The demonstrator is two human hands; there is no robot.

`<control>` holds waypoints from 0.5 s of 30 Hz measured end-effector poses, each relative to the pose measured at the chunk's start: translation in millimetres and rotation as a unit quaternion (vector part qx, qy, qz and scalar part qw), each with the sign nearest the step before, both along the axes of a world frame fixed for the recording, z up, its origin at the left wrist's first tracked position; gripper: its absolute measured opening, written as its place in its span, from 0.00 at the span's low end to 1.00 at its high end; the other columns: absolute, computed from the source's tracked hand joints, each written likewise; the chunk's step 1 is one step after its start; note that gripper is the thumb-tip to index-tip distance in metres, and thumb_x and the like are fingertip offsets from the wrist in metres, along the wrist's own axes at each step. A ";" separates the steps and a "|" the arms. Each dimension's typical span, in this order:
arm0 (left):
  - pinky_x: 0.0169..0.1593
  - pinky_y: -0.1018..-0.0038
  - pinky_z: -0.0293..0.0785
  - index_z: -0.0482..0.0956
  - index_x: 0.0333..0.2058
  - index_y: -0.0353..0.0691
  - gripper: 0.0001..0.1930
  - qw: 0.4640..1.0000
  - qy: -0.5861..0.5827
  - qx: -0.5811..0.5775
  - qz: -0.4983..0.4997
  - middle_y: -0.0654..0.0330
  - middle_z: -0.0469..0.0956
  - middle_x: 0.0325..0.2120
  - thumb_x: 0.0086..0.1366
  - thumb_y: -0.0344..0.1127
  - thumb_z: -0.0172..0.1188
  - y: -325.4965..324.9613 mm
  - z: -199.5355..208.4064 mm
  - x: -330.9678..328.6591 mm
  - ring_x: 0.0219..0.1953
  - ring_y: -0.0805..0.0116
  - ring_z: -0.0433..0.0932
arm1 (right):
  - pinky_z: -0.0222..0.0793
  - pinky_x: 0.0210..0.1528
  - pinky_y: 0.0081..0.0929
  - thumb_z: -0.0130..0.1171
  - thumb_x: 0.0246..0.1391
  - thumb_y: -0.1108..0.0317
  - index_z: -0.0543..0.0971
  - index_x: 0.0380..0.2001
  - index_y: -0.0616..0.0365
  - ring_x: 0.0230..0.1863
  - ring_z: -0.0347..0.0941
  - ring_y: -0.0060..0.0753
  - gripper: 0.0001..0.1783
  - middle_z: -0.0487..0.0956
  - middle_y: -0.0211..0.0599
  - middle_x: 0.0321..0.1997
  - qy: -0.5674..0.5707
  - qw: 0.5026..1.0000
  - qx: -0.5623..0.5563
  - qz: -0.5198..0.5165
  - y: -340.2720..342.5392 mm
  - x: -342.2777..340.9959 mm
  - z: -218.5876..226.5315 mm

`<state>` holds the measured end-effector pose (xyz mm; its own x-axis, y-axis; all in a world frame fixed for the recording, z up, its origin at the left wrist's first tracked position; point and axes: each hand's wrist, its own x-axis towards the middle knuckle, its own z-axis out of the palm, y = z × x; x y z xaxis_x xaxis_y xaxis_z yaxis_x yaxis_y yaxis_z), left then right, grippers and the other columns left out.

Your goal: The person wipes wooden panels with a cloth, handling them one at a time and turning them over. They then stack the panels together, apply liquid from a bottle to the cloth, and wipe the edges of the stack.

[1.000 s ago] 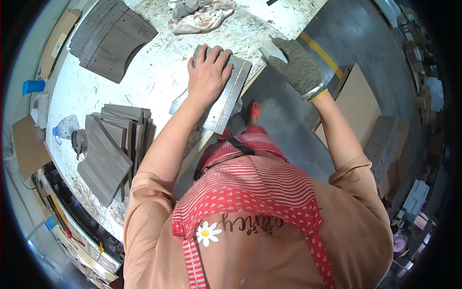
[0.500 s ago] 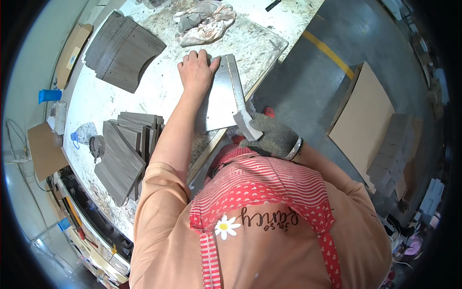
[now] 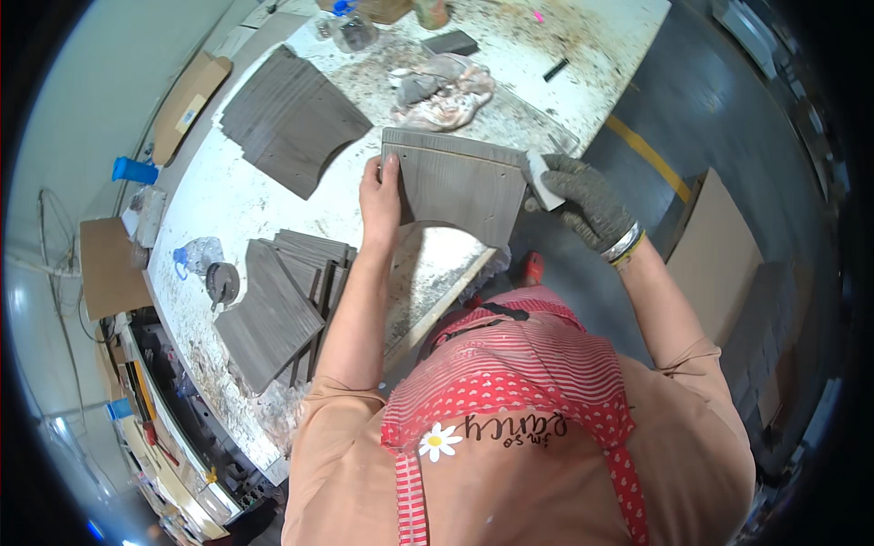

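Observation:
My bare left hand [image 3: 380,200] grips the left end of a grey wood-grain panel [image 3: 460,191], thumb on its face. The panel is raised and tilted over the near side of the table, and its lower edge has a curved cutout. My right hand [image 3: 594,205], in a dark grey work glove, is closed around a pale, folded-looking pad [image 3: 544,184]. That pad lies against the panel's right end; its exact kind is unclear. Left of the panel, a neat stack of similar curved panels [image 3: 296,123] rests on the table, and a looser pile [image 3: 269,318] lies nearer me.
A stained white table [image 3: 191,273] carries a crumpled rag [image 3: 443,96], a dark grey block [image 3: 450,43], a clear plastic bottle [image 3: 202,253] and a dark tape-like roll [image 3: 221,284]. A blue container [image 3: 135,170] stands at the left edge. Cardboard [image 3: 724,255] stands on the floor at right.
The panel has been turned, and its grey face with the cutout now shows. My right hand has moved up and right with the pad. My left hand is now at the panel's left end.

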<state>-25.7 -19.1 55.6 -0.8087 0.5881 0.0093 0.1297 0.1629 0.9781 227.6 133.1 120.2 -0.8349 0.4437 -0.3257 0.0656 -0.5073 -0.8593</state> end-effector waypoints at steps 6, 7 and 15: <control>0.43 0.77 0.65 0.73 0.40 0.33 0.15 0.986 -0.085 0.123 0.068 0.63 0.74 0.32 0.71 0.40 0.46 -8.8 24.2 -0.3 0.35 0.76 0.67 | 0.71 0.49 0.23 0.57 0.54 0.67 0.69 0.55 0.63 0.46 0.73 0.24 0.25 0.76 0.34 0.48 0.035 0.990 0.137 0.021 46.2 -59.0 -5.2; 0.43 0.78 0.65 0.73 0.39 0.33 0.14 0.982 -0.102 0.137 0.084 0.63 0.74 0.33 0.71 0.40 0.46 -8.8 26.9 -2.9 0.36 0.76 0.68 | 0.71 0.51 0.24 0.56 0.54 0.68 0.69 0.55 0.63 0.47 0.73 0.24 0.25 0.76 0.34 0.49 0.018 0.998 0.055 0.015 49.1 -72.2 1.2; 0.47 0.77 0.65 0.70 0.47 0.33 0.14 0.944 -0.106 0.197 0.244 0.61 0.74 0.38 0.71 0.37 0.47 -8.1 34.1 -34.0 0.40 0.74 0.69 | 0.74 0.41 0.23 0.59 0.54 0.66 0.71 0.51 0.59 0.38 0.75 0.23 0.21 0.77 0.31 0.42 0.065 0.983 -0.061 0.158 93.4 -193.5 0.1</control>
